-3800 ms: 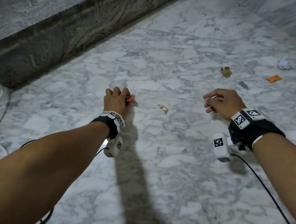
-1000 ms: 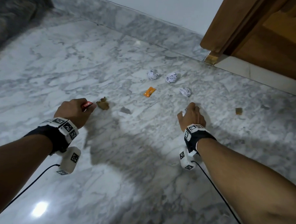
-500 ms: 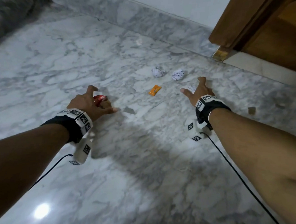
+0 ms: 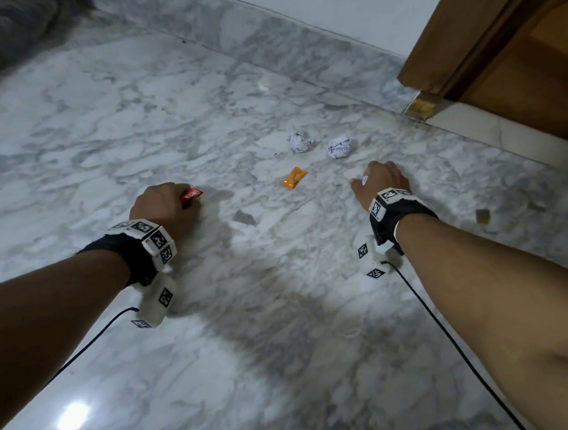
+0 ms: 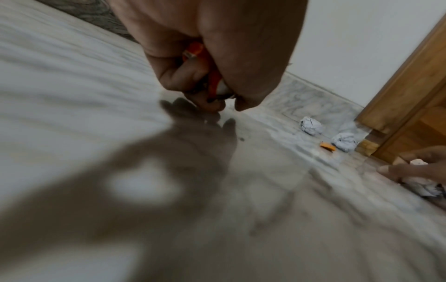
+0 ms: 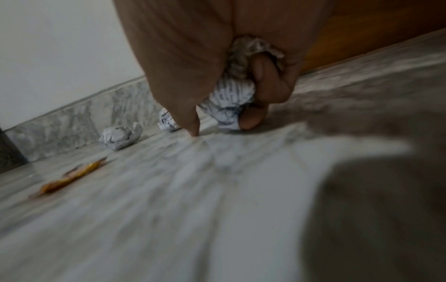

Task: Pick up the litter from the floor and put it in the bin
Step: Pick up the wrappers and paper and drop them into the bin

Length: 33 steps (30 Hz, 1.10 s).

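Observation:
My left hand is down at the marble floor, fingers curled round a red wrapper whose end sticks out; in the left wrist view the red wrapper is bunched in the fist with something dark at the fingertips. My right hand grips a crumpled paper ball against the floor. Two more paper balls and an orange wrapper lie between and beyond the hands. A small brown scrap lies to the right. No bin is in view.
A wooden door frame stands at the back right above a pale threshold. Marble skirting runs along the far wall, and a dark stone step rises at the left. Black cables trail from both wrists.
The left hand's spread fingers have curled shut where a brown scrap lay; that scrap is gone from the floor. The right hand has closed round the paper ball.

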Tool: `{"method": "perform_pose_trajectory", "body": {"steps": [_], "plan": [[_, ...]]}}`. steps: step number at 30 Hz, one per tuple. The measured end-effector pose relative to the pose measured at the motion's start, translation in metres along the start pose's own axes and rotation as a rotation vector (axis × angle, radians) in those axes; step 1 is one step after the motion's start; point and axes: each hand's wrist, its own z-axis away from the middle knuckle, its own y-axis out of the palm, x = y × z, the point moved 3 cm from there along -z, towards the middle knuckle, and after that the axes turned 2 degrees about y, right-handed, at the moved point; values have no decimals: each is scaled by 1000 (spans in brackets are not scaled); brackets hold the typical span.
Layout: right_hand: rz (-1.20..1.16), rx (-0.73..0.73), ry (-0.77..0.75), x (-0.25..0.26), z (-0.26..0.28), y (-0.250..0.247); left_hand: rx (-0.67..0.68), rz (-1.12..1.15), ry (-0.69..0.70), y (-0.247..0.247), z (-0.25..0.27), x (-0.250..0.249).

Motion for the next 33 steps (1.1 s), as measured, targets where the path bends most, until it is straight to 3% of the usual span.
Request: {"method": "perform_pose_trajectory", "body": {"steps": [6,11,15,19,28,33], "plan": [[-54,-181,-172,33,-17,-31,15,122,102,3,-27,-31],[48,59,-274,57,-35,-8,10,110,203,2,-49,-79],[-55,-33,-235,51,-26,18,145,52,178,22,-61,-110],[-87,-74,-182,48,-22,22,178,32,146,43,-62,-137],[-95,-78,-211,47,-24,22,162,-142,305,61,-77,-158],[-85,-63,-203,48,-25,22,62,-24,397,54,-81,-160]]}}
